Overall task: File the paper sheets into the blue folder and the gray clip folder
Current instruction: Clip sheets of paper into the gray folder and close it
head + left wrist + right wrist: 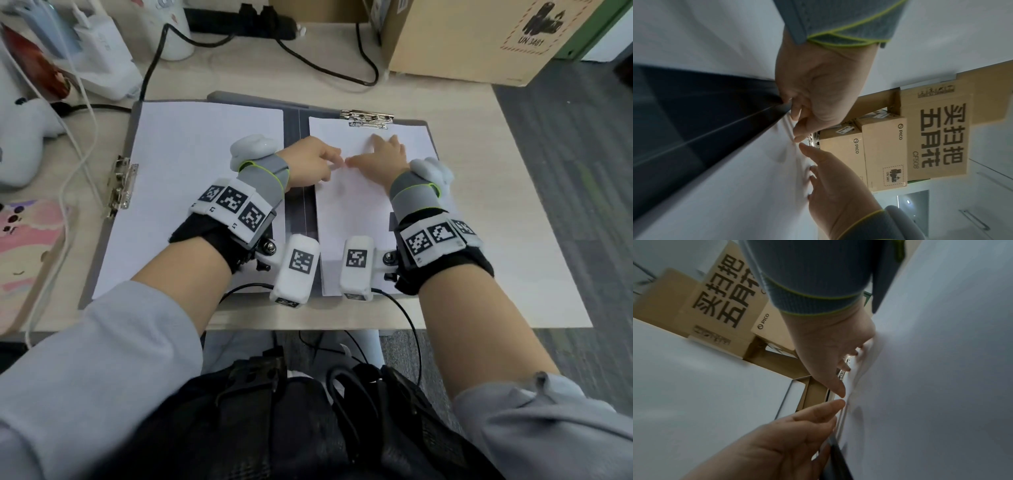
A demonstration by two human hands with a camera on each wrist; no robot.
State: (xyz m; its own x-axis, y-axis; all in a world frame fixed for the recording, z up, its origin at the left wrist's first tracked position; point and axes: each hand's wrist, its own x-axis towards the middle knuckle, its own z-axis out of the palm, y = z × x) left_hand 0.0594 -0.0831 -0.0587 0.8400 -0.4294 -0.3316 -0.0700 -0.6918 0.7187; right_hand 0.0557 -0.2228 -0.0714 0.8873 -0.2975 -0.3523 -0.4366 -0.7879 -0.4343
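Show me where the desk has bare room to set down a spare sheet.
Bare desk lies right of the gray folder, out to the desk's edge, and in a strip between folder and cardboard box. The left side is crowded with cables and chargers. Both hands cover the clipped sheet.

In the head view the lower stretch of the white paper sheet (356,205) on the right half of the open gray clip folder (294,192) is covered by the right hand (383,154), its wrist strap and the white marker blocks, so the sheet's bottom edge shows only in part. The fingertips (337,161) of the left hand (308,161) blur against the sheet, and whether they pinch its edge cannot be told. The brown cardboard box (462,44) is cut off by the top edge.
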